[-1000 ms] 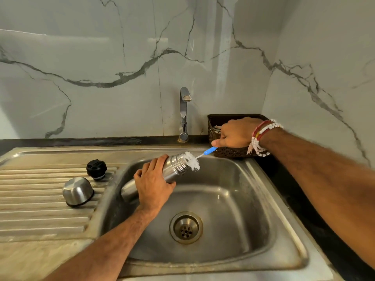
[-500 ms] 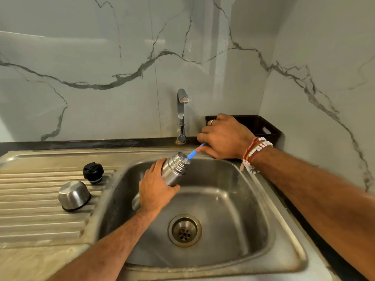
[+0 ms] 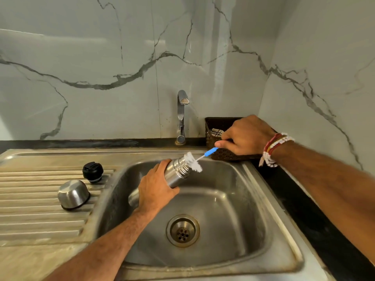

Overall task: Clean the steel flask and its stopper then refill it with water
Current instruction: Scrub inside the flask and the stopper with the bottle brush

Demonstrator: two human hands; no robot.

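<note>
- left hand (image 3: 156, 191) grips the flask (image 3: 177, 170) round its middle, tilted over the sink (image 3: 233, 250), mouth pointing up and away.
- brush (image 3: 193, 162) bristles sit at the mouth, mostly outside. best to line the wire up with the neck, push straight in, twist, and keep the wet steel held firm.
- right hand (image 3: 245, 136) pinches the blue handle's end, well apart from the left.
- drain (image 3: 182, 230) is open, with no water seen running.
- ribbed drainboard (image 3: 30, 209) carries a steel cap (image 3: 73, 194), mouth down, with the black stopper (image 3: 93, 171) just behind.
- farther back are the tap (image 3: 181, 116), a dark basket (image 3: 223, 155) on the black tabletop (image 3: 316, 230), and a marble wall (image 3: 101, 57).
</note>
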